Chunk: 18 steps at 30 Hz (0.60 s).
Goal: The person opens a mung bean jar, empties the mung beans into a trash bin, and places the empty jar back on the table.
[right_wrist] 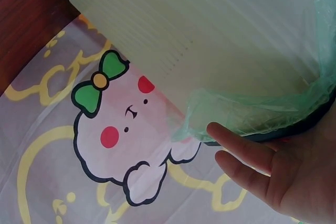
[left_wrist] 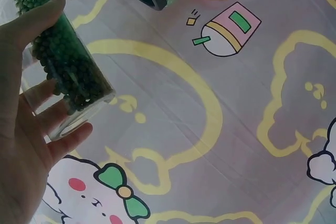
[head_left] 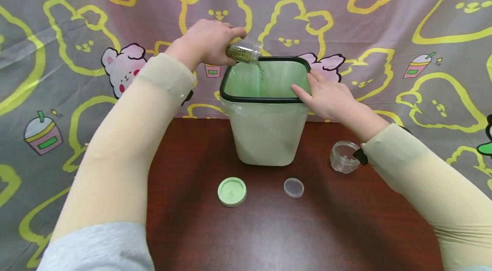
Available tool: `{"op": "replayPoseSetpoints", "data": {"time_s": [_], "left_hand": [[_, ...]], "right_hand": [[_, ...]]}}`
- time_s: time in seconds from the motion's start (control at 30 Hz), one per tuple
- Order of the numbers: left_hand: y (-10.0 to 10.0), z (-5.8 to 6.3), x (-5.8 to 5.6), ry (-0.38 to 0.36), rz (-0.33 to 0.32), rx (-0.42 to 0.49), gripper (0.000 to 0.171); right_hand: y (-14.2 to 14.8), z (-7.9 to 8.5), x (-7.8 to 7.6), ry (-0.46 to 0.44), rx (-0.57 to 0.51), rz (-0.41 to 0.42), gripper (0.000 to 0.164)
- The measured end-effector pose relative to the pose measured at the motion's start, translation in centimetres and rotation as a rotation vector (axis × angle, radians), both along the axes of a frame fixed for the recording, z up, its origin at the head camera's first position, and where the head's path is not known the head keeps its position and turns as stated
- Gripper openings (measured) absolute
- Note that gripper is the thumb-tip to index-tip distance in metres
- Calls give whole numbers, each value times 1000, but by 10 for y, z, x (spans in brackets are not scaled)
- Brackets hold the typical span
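Note:
In the head view my left hand (head_left: 213,42) grips a clear jar (head_left: 250,47) that tips rightward over a bin (head_left: 267,134). Small green beans (head_left: 239,54) lie along the jar's lower side, and some fall from its mouth into the bin. The left wrist view shows thumb and fingers around the jar, with the beans (left_wrist: 71,72) against its wall. My right hand (head_left: 330,96) rests at the bin's right rim, thumb over the edge. Its straight fingers (right_wrist: 244,148) lie along the outside, by the folded green bag liner (right_wrist: 220,111).
A green lid (head_left: 232,191) and a small translucent lid (head_left: 294,188) lie in front of the bin on the dark wooden table (head_left: 261,237). An uncapped clear jar (head_left: 344,157) stands near the right sleeve. A patterned cloth (head_left: 146,15) hangs close behind the bin.

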<state>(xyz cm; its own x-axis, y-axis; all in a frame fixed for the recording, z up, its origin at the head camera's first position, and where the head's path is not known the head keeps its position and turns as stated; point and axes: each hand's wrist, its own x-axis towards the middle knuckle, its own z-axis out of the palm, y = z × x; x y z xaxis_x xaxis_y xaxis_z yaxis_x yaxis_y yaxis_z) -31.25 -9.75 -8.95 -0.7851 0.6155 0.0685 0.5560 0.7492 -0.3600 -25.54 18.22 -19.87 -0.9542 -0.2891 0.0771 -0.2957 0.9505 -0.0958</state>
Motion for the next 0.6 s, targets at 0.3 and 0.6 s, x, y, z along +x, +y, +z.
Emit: {"op": "replayPoseSetpoints", "data": {"time_s": [0.3, 0.6], "left_hand": [[3, -2, -2, -10, -23, -10, 69], [10, 6, 1, 12, 11, 9, 71]], "right_hand": [[-1, 0, -1, -4, -3, 3, 93], [-1, 0, -1, -13, -3, -8, 95]]}}
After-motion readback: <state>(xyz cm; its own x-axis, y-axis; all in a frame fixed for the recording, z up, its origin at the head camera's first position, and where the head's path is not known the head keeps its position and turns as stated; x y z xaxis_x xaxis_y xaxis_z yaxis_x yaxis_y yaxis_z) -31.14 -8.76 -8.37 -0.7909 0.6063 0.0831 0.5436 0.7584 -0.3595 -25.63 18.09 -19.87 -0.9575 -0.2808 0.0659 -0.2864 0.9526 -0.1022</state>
